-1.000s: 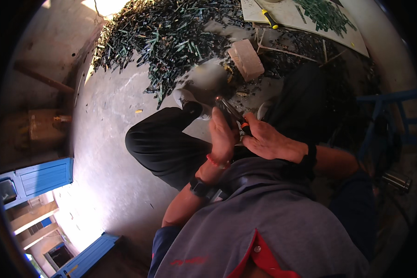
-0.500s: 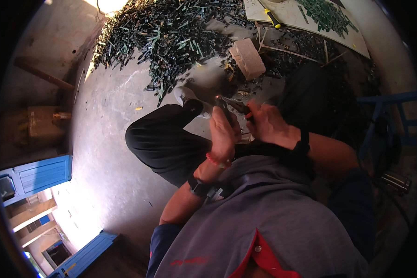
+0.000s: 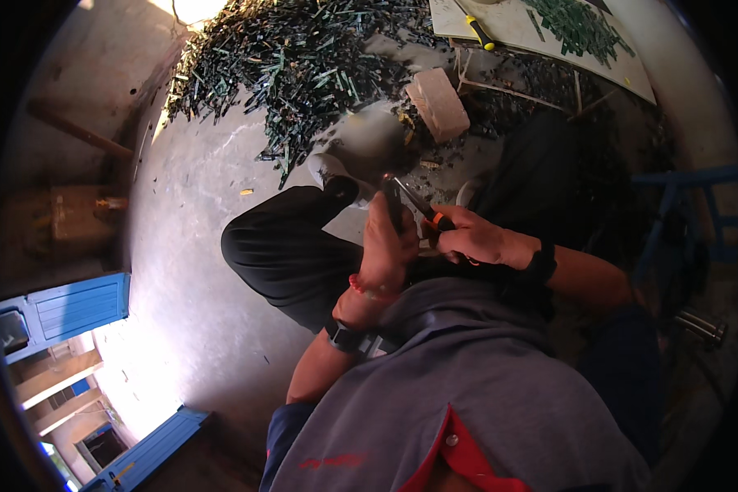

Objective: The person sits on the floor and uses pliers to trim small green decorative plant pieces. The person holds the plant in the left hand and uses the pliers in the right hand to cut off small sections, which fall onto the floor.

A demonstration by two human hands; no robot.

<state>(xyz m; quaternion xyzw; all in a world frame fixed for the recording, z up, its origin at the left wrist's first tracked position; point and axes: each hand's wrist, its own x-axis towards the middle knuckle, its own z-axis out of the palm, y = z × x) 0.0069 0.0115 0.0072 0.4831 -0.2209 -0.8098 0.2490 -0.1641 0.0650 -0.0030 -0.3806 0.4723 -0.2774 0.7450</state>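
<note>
Pliers (image 3: 418, 202) with orange-and-black handles lie just off centre toward one o'clock, their slim nose pointing between ten and eleven. Compared with half a second ago, the right grip (image 3: 476, 238) sits lower, nearer the body, and is less blurred, while the left grip (image 3: 387, 244) has turned, its wrist shifting toward nine o'clock and baring more of the dark strip (image 3: 394, 205) it holds. Toward one o'clock, past the hands, a pale board (image 3: 533, 51) carries a pile of green strips (image 3: 580, 34) and a yellow-and-black tool handle (image 3: 480, 33). A brick (image 3: 437, 105) rests on the floor (image 3: 197, 221) at one o'clock, and a heap of dark strips (image 3: 303, 70) spreads there between eleven and twelve. The right grip is closed around the plier handles; the left is narrow, curled about its strip. The plier tip is near the strip's upper end; whether they touch, I cannot tell.
</note>
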